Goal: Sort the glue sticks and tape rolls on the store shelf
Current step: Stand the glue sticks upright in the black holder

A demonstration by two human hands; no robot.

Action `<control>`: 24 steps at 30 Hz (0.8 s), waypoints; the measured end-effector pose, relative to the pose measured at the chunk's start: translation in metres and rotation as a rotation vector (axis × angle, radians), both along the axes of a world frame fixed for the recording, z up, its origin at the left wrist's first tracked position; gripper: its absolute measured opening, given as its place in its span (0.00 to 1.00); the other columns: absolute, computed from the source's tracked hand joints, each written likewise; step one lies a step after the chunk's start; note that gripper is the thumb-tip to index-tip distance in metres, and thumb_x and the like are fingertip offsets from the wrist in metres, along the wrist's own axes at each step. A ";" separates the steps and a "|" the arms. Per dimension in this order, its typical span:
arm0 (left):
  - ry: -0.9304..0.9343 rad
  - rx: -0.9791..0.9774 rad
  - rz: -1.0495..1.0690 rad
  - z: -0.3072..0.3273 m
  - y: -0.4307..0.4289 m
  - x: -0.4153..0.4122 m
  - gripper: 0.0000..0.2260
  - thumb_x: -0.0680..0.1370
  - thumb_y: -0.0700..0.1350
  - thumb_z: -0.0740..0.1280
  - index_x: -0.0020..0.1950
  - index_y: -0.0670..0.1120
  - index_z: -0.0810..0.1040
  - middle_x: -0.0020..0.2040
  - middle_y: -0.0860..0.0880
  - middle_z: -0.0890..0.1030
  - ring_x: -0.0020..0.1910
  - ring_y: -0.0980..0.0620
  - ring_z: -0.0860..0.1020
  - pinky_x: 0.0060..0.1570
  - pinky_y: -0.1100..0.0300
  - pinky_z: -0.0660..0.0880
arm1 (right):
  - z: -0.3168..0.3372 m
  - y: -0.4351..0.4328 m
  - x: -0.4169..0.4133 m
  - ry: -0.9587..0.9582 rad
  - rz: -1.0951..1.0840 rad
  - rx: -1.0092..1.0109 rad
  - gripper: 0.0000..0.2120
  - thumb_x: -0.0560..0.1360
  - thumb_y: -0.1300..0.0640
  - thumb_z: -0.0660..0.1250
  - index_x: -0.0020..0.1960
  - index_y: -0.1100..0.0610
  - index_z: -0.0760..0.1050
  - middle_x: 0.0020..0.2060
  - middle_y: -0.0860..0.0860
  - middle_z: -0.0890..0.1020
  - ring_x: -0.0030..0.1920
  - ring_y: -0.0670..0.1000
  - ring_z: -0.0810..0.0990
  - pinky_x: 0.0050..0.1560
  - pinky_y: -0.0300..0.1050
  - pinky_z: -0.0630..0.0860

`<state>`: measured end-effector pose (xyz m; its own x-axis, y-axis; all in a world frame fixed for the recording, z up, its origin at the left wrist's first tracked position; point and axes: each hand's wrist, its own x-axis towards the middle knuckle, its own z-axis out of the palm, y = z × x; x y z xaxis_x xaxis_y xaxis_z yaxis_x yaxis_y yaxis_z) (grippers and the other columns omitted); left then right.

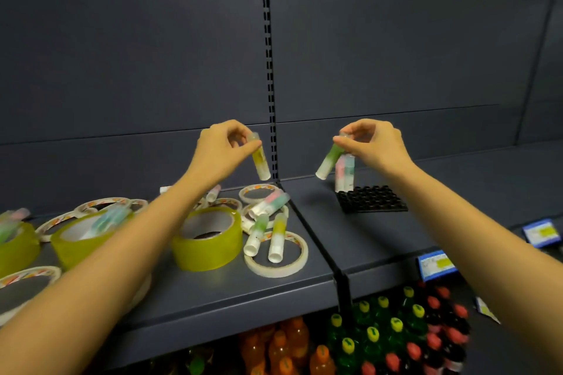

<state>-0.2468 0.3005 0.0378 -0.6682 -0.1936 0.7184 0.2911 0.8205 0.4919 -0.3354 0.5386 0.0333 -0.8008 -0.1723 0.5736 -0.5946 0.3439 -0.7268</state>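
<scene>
head view: the left hand (224,143) is raised above the dark grey metal shelf (213,283), thumb and fingertips pinching the clear cap end of a yellow-and-white glue stick (261,163), which hangs nearly upright in the air, white base down. the right hand (373,143) pinches the cap end of a green-and-white glue stick (329,161) in the same way; this one tilts, its white base pointing down and to the left, clear of the shelf.

just under the right hand, a pink glue stick (339,175) and a teal glue stick (350,172) stand upright side by side at the back left corner of a black plastic tray with round holes (373,199), which lies on the right section of the shelf.

on the left section lies the unsorted pile. a wide yellow-green tape roll (207,240) sits flat near the front, a second wide yellow-green roll (79,237) is to its left, partly behind the left forearm, and a third shows at the frame edge. thin white tape rings (275,253) lie scattered around them, some overlapping. three loose glue sticks (256,234) rest across the rings to the right of the first roll, and more sticks lie farther back, blurred.

blue price labels (435,263) hang on the shelf's front edge at right. on the level below stand drink bottles (380,335) with orange, yellow and red caps.
</scene>
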 end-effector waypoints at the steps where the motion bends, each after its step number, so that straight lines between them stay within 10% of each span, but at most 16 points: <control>1: 0.017 0.007 -0.022 0.001 0.011 -0.007 0.04 0.72 0.43 0.72 0.43 0.44 0.79 0.34 0.55 0.77 0.30 0.59 0.71 0.31 0.74 0.68 | 0.000 0.008 -0.005 0.002 -0.016 -0.002 0.09 0.70 0.52 0.73 0.47 0.55 0.80 0.44 0.53 0.84 0.48 0.51 0.82 0.54 0.48 0.78; 24: -0.156 -0.160 0.013 -0.033 0.160 -0.149 0.07 0.70 0.45 0.73 0.45 0.44 0.81 0.41 0.48 0.82 0.38 0.55 0.76 0.44 0.60 0.76 | -0.019 0.094 -0.124 0.119 0.005 0.208 0.08 0.70 0.52 0.74 0.46 0.53 0.79 0.37 0.45 0.80 0.38 0.44 0.78 0.40 0.35 0.71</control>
